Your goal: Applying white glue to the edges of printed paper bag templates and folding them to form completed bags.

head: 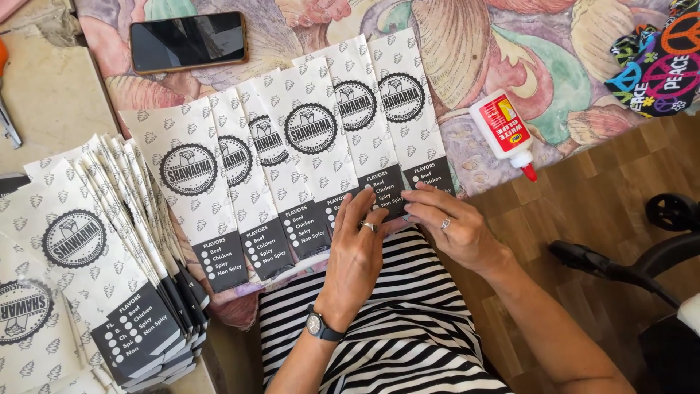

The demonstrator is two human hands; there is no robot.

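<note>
A fan of several flat white paper sleeves (306,146) with round black emblems and black printed ends lies overlapped on a patterned cloth (510,51). My left hand (357,244), with a ring and a wristwatch, rests fingers-flat on the black end of one of the right-hand sleeves. My right hand (448,226), also ringed, presses its fingertips on the black end of the rightmost sleeve (408,109). Neither hand grips anything. A striped garment (408,321) covers my lap below.
A thick stack of the same sleeves (95,255) lies at the left. A white glue bottle with a red cap (504,133) lies right of the fan. A dark phone (188,41) sits at the top. A colourful bag (660,62) and black chair parts (627,270) are at the right.
</note>
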